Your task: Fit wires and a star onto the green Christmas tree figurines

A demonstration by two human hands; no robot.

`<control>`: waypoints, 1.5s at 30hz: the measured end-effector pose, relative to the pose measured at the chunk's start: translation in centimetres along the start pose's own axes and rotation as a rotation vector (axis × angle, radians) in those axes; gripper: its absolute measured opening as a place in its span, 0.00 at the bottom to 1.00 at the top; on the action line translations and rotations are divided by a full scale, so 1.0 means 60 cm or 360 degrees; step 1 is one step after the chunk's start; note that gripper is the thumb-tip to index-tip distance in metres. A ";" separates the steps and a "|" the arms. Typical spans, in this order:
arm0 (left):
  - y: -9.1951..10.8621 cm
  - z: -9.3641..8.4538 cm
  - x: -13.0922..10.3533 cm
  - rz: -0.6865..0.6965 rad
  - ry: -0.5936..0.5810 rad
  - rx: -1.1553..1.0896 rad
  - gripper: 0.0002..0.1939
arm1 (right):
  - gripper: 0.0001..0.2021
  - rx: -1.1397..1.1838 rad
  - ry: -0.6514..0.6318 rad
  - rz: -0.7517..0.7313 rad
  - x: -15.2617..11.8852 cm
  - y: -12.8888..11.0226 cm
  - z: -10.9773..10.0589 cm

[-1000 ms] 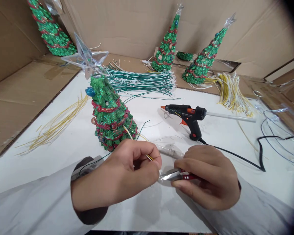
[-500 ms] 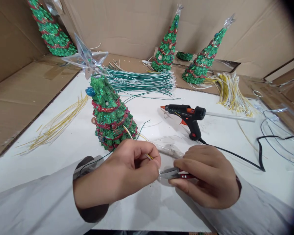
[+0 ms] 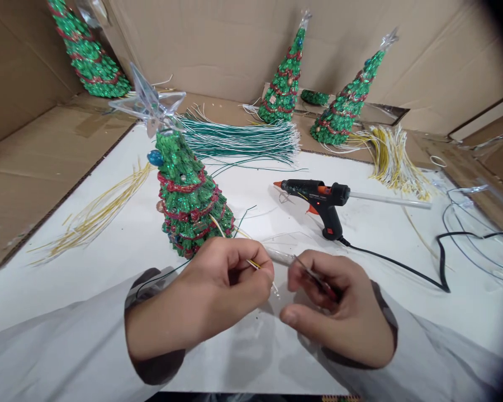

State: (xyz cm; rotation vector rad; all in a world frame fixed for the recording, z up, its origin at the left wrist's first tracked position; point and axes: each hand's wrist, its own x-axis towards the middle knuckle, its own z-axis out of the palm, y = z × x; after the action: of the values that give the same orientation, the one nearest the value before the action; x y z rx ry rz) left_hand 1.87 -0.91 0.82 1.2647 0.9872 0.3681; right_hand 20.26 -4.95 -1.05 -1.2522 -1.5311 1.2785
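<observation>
The right hand (image 3: 343,315), gripping red-handled metal snips (image 3: 324,286), has swung them away from the thin yellow-and-white wires (image 3: 254,264) pinched in the left hand (image 3: 218,293).

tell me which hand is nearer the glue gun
Right. The right hand is on the near side of the glue gun; the left hand is farther off, nearer and to the gun's left, pinching wires.
</observation>
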 end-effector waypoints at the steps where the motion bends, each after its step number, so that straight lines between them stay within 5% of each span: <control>1: -0.001 0.001 0.001 0.0008 0.0022 0.0009 0.08 | 0.16 0.0070 -0.0029 0.0101 -0.001 0.000 0.006; 4: -0.007 0.006 0.005 0.0024 0.0091 0.0063 0.09 | 0.14 0.0260 -0.0043 0.0310 -0.001 0.003 0.016; 15: -0.017 0.012 0.006 0.0282 0.0155 0.0033 0.04 | 0.15 0.0691 -0.0122 0.0483 -0.004 0.017 0.017; 29: -0.017 0.013 0.000 0.0267 0.0044 0.0025 0.00 | 0.12 0.0874 -0.0126 0.0499 -0.010 0.034 0.015; 41: -0.012 0.015 0.001 0.0153 0.0148 -0.0079 0.02 | 0.14 0.0826 -0.0144 0.0417 -0.009 0.031 0.015; 45: -0.012 0.014 -0.003 0.0270 0.0170 0.0059 0.03 | 0.13 0.0762 -0.0085 0.0408 -0.006 0.024 0.014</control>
State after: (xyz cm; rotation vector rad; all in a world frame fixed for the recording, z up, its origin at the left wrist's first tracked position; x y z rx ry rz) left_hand 2.24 -1.80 0.22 1.3783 0.9832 0.5555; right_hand 19.86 -5.49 -2.62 -1.1231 -1.0287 1.7315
